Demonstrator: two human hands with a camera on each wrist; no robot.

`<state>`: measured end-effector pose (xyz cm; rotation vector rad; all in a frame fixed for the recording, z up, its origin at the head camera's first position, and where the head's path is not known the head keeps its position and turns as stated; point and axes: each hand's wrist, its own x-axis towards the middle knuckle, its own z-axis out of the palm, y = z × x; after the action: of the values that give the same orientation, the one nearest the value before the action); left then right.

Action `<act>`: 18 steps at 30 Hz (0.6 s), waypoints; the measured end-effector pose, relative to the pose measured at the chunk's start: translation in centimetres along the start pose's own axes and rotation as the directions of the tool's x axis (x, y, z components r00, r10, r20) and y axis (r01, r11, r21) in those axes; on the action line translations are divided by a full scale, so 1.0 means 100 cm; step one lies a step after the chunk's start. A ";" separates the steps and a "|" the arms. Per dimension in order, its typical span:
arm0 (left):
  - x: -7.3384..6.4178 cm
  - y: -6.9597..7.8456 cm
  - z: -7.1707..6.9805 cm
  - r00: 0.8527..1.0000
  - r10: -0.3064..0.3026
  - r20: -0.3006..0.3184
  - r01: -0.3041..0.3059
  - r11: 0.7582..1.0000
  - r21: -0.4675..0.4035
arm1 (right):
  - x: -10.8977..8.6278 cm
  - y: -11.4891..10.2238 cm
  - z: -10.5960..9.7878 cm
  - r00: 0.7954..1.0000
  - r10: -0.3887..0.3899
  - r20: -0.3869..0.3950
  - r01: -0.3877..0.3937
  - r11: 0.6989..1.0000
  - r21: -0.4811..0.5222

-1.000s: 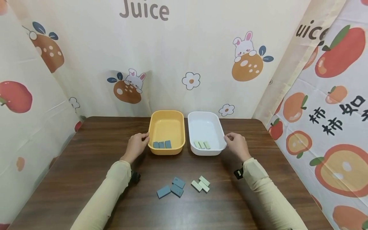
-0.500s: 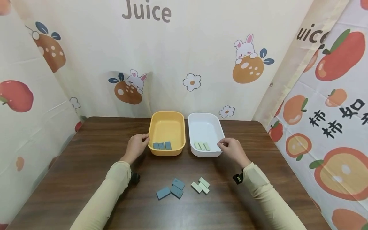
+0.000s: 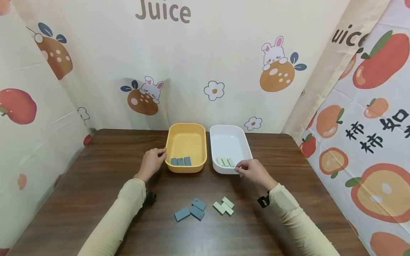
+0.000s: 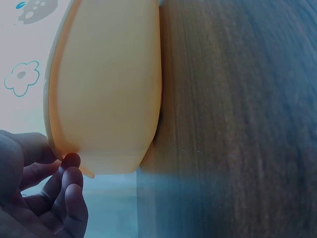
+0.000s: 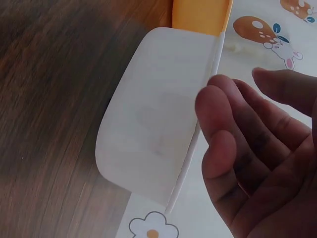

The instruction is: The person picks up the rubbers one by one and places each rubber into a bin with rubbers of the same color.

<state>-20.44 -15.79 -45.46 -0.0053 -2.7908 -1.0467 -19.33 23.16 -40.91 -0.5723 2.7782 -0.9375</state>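
Note:
My left hand (image 3: 151, 164) pinches the left rim of a yellow plastic bin (image 3: 187, 142) between thumb and fingertips; the left wrist view shows the thumb on one side of the rim (image 4: 51, 119). Three blue-grey blocks (image 3: 180, 161) stand in a row inside at the near wall. Beside it, a white bin (image 3: 229, 140) holds three pale green blocks (image 3: 225, 162) along its near wall. My right hand (image 3: 256, 172) is at that bin's near right corner. In the right wrist view its thumb and bent fingers are apart with nothing between them, close by the white rim (image 5: 190, 153).
On the brown wooden table (image 3: 205, 238), nearer than the bins, lie three blue-grey blocks (image 3: 182, 214) and three pale green blocks (image 3: 227, 202). A printed curtain (image 3: 185, 64) rises right behind both bins, with more fabric at the sides.
My right hand has moved from the white bin's right rim leftward and nearer to its front right corner. My left hand has stayed on the yellow bin.

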 end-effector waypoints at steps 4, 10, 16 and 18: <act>0.000 0.001 0.000 1.000 -0.011 0.005 0.011 1.000 0.000 | -0.001 0.000 0.005 0.999 -0.021 0.027 0.021 1.000 0.003; 0.001 0.000 -0.001 0.999 -0.035 0.030 0.035 0.999 -0.007 | -0.002 0.002 0.014 0.996 -0.077 0.036 0.079 0.995 -0.052; 0.002 -0.001 -0.001 0.998 -0.042 0.047 0.042 0.999 -0.005 | -0.004 0.005 0.021 0.991 -0.115 0.065 0.120 0.991 -0.068; 0.002 -0.001 -0.001 0.998 -0.039 0.049 0.039 0.999 -0.001 | -0.004 0.006 0.022 0.988 -0.130 0.079 0.135 0.989 -0.062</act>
<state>-20.63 -15.94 -45.38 0.0239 -2.8448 -1.0733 -18.59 22.53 -43.06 -0.7947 2.7419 -0.8317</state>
